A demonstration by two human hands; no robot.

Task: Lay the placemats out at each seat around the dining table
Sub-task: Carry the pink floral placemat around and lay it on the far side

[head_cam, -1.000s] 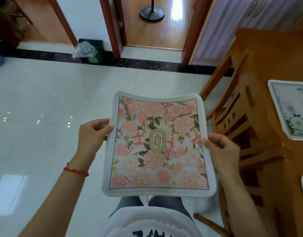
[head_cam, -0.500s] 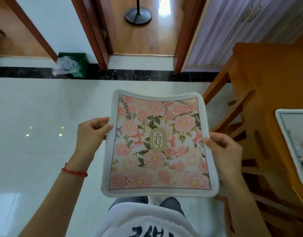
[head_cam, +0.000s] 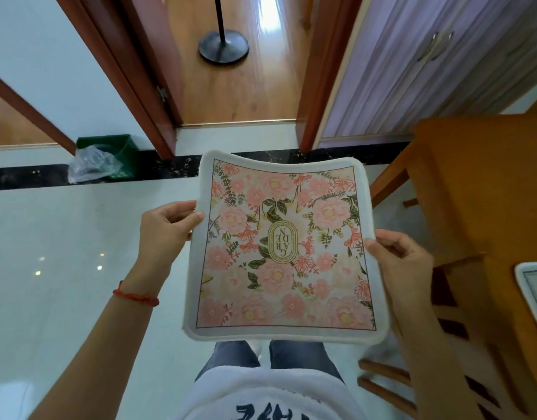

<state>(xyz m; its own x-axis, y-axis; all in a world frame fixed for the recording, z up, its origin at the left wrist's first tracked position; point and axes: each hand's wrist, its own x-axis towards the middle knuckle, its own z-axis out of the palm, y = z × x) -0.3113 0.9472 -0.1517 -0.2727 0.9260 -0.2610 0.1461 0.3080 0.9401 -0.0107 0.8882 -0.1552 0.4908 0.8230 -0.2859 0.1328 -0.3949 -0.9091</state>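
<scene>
both hands are on the floral placemat (head_cam: 283, 250), and it is up in the air, flat and face-up, over the white tiled floor (head_cam: 64, 237). the left hand (head_cam: 165, 230) pinches the mat's left border, thumb on top at the upper part of that edge, fingers curled below. the right hand (head_cam: 402, 262) clamps the opposite border about halfway down, thumb pressing the white rim, fingers tucked under. between the two grips sits the pink flower print with a gold oval label reading garden, turned sideways. the far edge sags a little in the middle between its two raised corners. a red string bracelet (head_cam: 135, 296) circles the left wrist, just back from that grip. out past the right hand, the wooden dining table (head_cam: 488, 183) and a wooden chair (head_cam: 461, 344) beside it; at the frame's right edge a second placemat (head_cam: 533, 292) lies on the table, well apart from the held one. beyond the left grip, a green bin (head_cam: 115, 156) with a clear plastic bag on it stands by the wall. beyond the mat's far edge, a doorway with a black stand base (head_cam: 224, 47).
</scene>
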